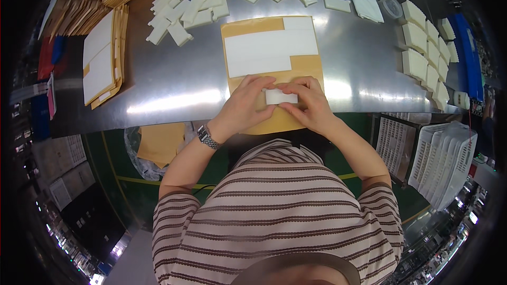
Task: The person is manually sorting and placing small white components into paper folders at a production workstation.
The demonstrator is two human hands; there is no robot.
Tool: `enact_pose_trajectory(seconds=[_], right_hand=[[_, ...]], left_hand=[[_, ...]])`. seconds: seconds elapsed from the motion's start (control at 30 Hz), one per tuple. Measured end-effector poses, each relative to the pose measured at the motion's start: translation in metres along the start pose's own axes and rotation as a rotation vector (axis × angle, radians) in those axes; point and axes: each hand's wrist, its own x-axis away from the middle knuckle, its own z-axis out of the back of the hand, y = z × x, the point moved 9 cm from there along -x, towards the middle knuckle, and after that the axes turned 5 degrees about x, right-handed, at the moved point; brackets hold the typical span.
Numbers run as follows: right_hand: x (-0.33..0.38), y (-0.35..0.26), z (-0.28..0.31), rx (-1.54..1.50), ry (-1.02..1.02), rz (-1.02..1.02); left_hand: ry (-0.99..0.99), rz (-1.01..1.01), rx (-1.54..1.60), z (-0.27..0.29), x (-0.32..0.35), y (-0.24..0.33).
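Note:
A small white rectangular block (pixel 281 97) is held between my two hands above the brown kraft envelope (pixel 306 66). My left hand (pixel 247 104) closes on the block's left end with thumb and fingers. On the opposite end, my right hand (pixel 310 104) pinches it the same way. What the block is exactly, I cannot make out. White paper sheets (pixel 259 53) cover much of the envelope's far half. The envelope lies on the metal table (pixel 185 79), its near end reaching over the front edge.
A loose heap of white plastic pieces (pixel 211 0) spreads along the table's back. Brown envelopes (pixel 100 60) are stacked at left. Rows of white pieces (pixel 422 47) stand at right, beside a blue bin (pixel 467 58). White plastic baskets (pixel 441 161) stand below the table at right.

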Motion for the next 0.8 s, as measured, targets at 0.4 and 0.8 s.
enact_pose_trajectory(seconds=[0.4,0.8], right_hand=[[0.003,0.008,-0.003,0.040,-0.031,-0.011],[0.012,0.022,0.018,-0.012,-0.063,-0.132]], left_hand=[[-0.065,0.048,0.041,0.007,0.000,0.003],[-0.074,0.077,0.043,0.005,0.004,0.001]])
